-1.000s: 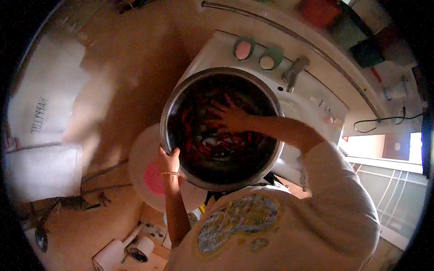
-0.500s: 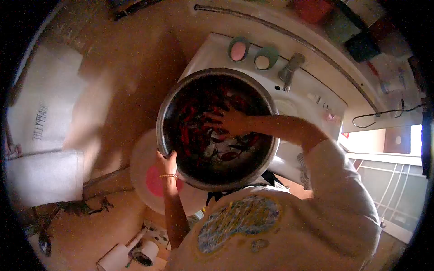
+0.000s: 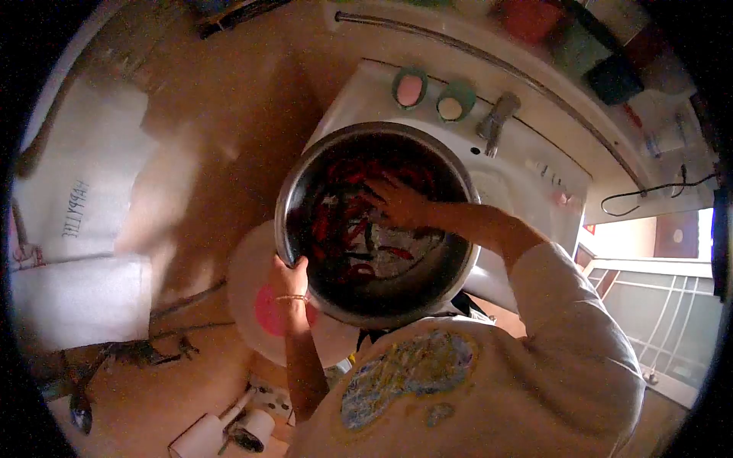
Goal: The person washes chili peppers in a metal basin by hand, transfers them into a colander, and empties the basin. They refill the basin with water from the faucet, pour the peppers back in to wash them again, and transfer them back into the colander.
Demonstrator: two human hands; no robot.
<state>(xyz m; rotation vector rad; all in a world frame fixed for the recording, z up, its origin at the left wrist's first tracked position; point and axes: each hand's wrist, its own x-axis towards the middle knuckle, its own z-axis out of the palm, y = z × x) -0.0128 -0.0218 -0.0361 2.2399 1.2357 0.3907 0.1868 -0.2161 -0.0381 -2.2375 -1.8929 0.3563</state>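
A large round metal basin (image 3: 284, 191) rests over the white sink, tilted slightly toward me. Dark red, long thin pieces that look like chili peppers (image 3: 324, 221) lie in it, seemingly in water. My left hand (image 3: 289, 276) is closed around the basin's near-left rim, thumb over the edge. A beaded bracelet circles that wrist. Inside the basin, my right hand (image 3: 398, 204) lies over the red pieces with fingers apart. What lies under its palm is hidden.
Behind the basin, the sink (image 3: 496, 172) carries a faucet (image 3: 499, 126) and green dishes with a pink soap (image 3: 409, 90) and a pale soap (image 3: 450, 109). A pale round lid-like thing with a pink centre (image 3: 269, 311) lies below left. Toilet rolls (image 3: 197, 437) sit near the floor.
My right hand has shifted slightly toward the basin's far side, and the red pieces have moved around. My left hand keeps its hold on the rim. The view has shifted a little.
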